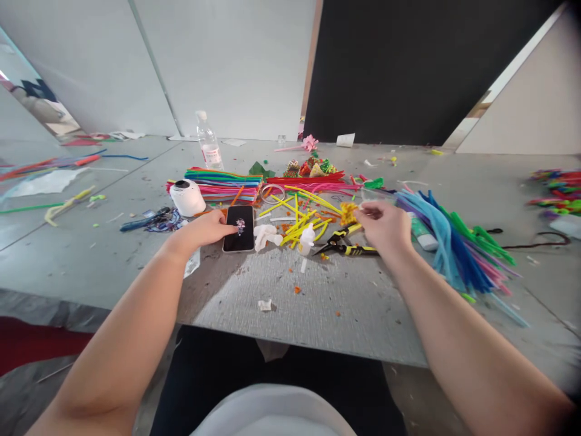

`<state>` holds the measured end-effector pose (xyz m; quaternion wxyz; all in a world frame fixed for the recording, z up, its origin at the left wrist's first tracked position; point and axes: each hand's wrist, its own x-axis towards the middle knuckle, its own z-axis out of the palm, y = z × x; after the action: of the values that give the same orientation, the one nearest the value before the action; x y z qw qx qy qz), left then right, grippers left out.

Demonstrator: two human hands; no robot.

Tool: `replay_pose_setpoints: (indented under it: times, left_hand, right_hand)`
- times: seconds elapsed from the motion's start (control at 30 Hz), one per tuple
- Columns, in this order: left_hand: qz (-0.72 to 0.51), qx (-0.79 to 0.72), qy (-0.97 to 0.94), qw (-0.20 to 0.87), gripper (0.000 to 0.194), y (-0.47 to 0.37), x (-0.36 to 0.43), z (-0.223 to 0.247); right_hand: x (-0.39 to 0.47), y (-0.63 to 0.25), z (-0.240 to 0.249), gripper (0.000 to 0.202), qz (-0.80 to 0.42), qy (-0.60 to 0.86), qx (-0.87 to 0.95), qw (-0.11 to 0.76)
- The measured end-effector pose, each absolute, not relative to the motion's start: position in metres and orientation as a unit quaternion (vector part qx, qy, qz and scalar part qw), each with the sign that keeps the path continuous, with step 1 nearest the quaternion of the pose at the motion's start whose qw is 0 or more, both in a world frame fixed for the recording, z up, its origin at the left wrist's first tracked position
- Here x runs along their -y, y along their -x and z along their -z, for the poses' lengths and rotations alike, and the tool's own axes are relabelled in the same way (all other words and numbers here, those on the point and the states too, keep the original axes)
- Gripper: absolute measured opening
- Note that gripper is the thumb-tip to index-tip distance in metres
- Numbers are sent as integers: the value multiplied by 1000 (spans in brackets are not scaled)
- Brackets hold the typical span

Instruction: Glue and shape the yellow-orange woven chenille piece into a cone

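Observation:
My left hand [209, 229] lies at the left edge of a black phone [239, 237], its thumb over the lit screen and its other fingers curled and partly hidden. To the right, my right hand [381, 223] is closed in a pinch at a fuzzy yellow piece [348, 213]. Just below that hand rest black and yellow pliers [338, 243]. Loose yellow pipe cleaners [299, 227] are scattered between the hands, with a small white bottle [307, 238] and a crumpled white item [265, 237] near them.
A clear water bottle [209, 145] stands at the back. Bundles of colored pipe cleaners [227, 186] lie behind the phone, beside a white round device [187, 198]. Blue and green stems [454, 242] spread at the right. Scraps dot the grey table [272, 284].

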<state>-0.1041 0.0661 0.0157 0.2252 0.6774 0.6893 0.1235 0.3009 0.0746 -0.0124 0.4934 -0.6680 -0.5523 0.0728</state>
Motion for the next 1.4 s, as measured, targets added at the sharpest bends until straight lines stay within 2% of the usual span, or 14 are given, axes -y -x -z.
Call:
replay_pose_setpoints:
  times: [0.23,0.43,0.77,0.93,1.03,1.2,1.33,1.4]
  left_hand:
    - [-129,-711,-665,189,57,99,-70,-5]
    - [-113,-758,-635,95,82,59,-76,2]
    - [-94,-769,-631,39,87,50,-71,-4]
    - [-95,-761,-641,29,83,63,-63,0]
    - [-167,-755,-630,65,79,79,-64,3]
    - [-300,-713,-623,115,40,102,-75,-5]
    - [-332,-676,-641,147,32,106,-80,-9]
    - [-324,-668,-650,165,30,108,-79,-9]
  right_hand:
    - [-72,-302,8,30,-106,669,559,478]
    - [-64,-295,-2,55,-69,684,562,460]
    - [-55,-284,-9,44,-41,675,594,435]
    - [-62,-287,-2,44,-56,670,602,430]
    - [-65,-289,2,42,-68,661,617,422]
    - [-68,-289,-2,47,-18,678,633,373]
    - [-88,-286,-11,23,8,676,660,326]
    - [-103,-284,-12,20,5,678,672,299]
